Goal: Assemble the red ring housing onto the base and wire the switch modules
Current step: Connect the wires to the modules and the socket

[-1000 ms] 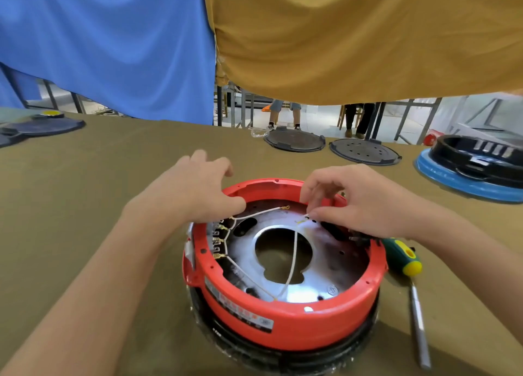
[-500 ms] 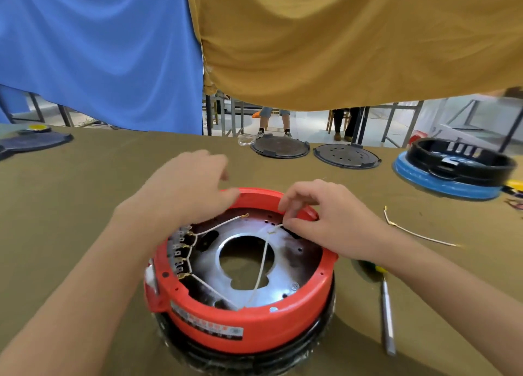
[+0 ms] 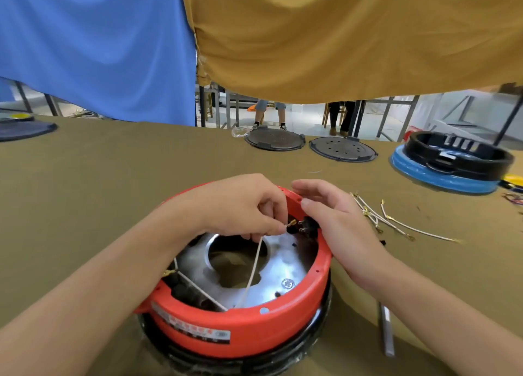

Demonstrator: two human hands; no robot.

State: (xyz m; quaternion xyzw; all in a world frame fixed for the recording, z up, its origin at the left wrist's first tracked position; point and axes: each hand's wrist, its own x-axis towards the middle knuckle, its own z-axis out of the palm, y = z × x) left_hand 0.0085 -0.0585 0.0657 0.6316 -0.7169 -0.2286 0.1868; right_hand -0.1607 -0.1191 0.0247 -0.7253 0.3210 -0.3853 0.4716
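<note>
The red ring housing (image 3: pixel 254 323) sits on a black base (image 3: pixel 235 360) at the table's near middle, with a silver plate (image 3: pixel 285 265) inside. My left hand (image 3: pixel 240 205) pinches a white wire (image 3: pixel 253 271) near its brass terminal, holding the tip next to a black switch module (image 3: pixel 307 225) on the ring's far right inner wall. My right hand (image 3: pixel 336 220) rests against the ring's outer right rim, with the thumb pressing the module. Another white wire (image 3: pixel 198 288) crosses the left side of the plate. My left hand hides the ring's far left part.
Several loose white wires (image 3: pixel 396 222) with brass ends lie right of the ring. A screwdriver shaft (image 3: pixel 386 330) lies near my right forearm. Two dark round lids (image 3: pixel 274 139) (image 3: pixel 342 149) and a black ring on a blue base (image 3: pixel 452 160) stand at the back.
My left hand moved from the ring's left rim across to the right and took hold of the white wire's end. My right hand shifted to the outside of the rim. The view shifted too.
</note>
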